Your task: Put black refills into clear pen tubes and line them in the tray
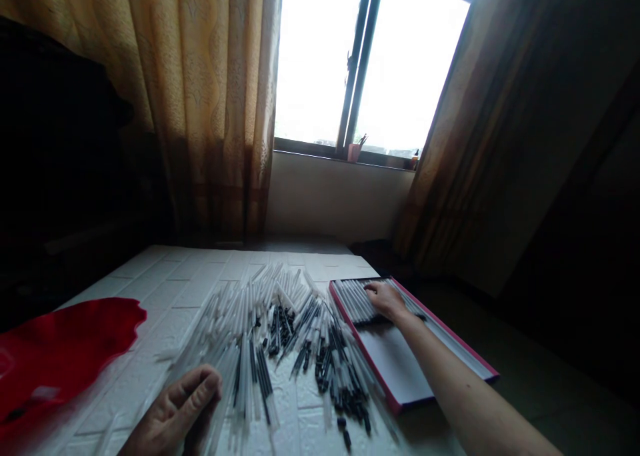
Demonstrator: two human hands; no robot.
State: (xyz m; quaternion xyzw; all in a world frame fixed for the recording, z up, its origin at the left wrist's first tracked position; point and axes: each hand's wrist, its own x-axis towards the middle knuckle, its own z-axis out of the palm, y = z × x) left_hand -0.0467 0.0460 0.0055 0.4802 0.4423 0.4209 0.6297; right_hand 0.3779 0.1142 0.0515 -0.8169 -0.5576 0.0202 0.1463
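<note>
Slender clear plastic pens (245, 309), many with black ends, lie in a loose heap on the white table. To the right of the heap, a shallow red-edged box (395, 359) holds a row of similar pale pens (353, 296) across its far part. My right hand (389, 301) reaches over that row with fingers curled down onto it; what they pinch, if anything, is hidden. At the front left, my left hand (185, 403) is beside the heap, its fingers curled and thumb against the forefinger. Nothing nameable shows in it.
Loose black caps (345, 429) lie at the heap's near right end. A red plastic bag or sheet (75, 356) covers the table's left side. The white brick-patterned table (170, 276) ends at a wall under a window (320, 63), with curtains (200, 96) on both sides.
</note>
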